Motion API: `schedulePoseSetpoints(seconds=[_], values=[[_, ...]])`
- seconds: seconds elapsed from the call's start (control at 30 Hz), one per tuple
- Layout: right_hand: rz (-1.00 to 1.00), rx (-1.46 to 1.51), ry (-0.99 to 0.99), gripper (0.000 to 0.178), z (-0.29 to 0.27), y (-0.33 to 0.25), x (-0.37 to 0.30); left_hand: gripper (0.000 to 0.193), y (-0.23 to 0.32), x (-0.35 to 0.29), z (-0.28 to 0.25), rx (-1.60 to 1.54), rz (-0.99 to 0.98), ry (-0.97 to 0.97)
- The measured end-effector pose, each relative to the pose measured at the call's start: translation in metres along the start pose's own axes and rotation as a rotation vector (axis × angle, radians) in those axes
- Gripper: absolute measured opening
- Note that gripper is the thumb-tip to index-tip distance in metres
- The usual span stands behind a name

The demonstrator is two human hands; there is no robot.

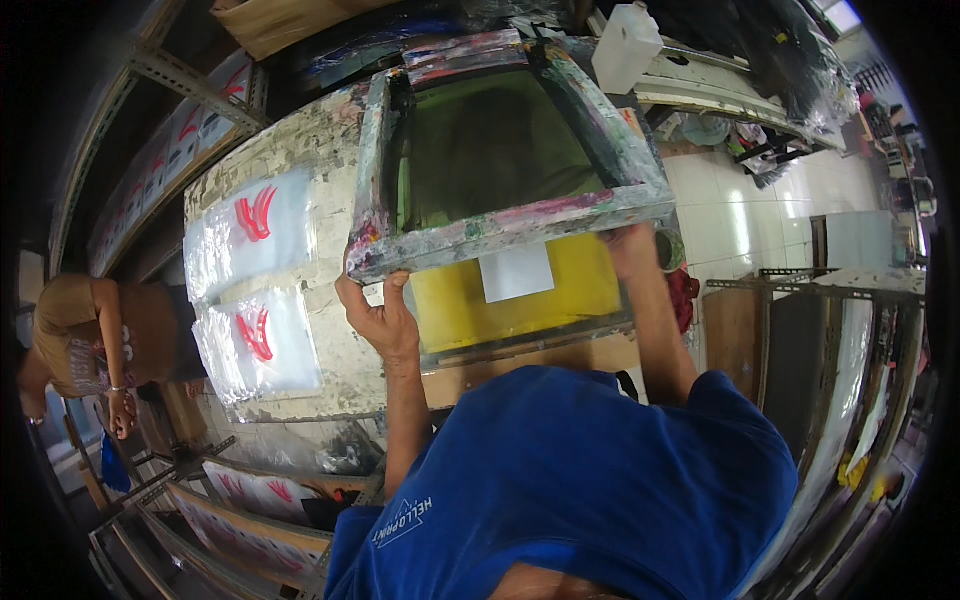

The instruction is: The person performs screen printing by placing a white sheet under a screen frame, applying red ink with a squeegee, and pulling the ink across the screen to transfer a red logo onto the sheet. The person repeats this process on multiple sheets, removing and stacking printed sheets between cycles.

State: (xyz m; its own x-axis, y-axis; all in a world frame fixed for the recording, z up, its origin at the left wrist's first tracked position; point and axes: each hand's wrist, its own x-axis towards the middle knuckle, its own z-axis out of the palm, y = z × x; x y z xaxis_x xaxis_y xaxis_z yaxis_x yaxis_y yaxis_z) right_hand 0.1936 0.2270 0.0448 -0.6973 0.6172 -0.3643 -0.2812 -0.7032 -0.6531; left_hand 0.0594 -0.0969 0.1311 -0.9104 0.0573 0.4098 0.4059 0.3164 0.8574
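Note:
A paint-smeared screen printing frame is raised at its near edge, tilted above the table. Its dark green mesh fills the middle. My left hand grips the near left corner, with the thumb showing at the front. At the near right corner, my right hand holds the frame's underside, its fingers partly hidden. Beneath the raised edge lies a yellow board, with a small white sheet on it, partly covered by the frame.
Two clear plastic sheets with red prints, one a far sheet and one a near sheet, lie on the worn table. A white jug stands at the far right. A co-worker stands left. Metal racks flank the table.

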Motion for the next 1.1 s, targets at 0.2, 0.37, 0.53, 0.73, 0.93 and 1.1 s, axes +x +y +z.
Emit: schedulePoseSetpoints(seconds=[0.2,0.37,0.53,0.73,0.93,1.1], values=[[0.232,0.543,-0.465,0.035,0.092,0.069,0.0,0.025,0.002,0.004,-0.005,0.008,-0.014,-0.001],[0.206,0.594,-0.441,0.035,0.101,0.07,0.077,0.025,0.003,0.005,-0.002,-0.006,0.003,-0.005],[0.203,0.555,-0.393,0.035,0.083,0.066,0.063,0.042,-0.004,0.002,-0.004,-0.028,-0.05,-0.034],[0.268,0.548,-0.411,0.035,0.068,0.067,0.001,0.026,-0.004,-0.004,-0.001,-0.03,-0.03,0.016],[0.233,0.585,-0.431,0.035,0.086,0.071,0.059,0.026,-0.002,-0.003,-0.001,-0.036,-0.045,-0.005],[0.228,0.559,-0.399,0.035,0.094,0.074,0.092,0.027,-0.003,-0.001,-0.004,0.006,-0.022,-0.022]])
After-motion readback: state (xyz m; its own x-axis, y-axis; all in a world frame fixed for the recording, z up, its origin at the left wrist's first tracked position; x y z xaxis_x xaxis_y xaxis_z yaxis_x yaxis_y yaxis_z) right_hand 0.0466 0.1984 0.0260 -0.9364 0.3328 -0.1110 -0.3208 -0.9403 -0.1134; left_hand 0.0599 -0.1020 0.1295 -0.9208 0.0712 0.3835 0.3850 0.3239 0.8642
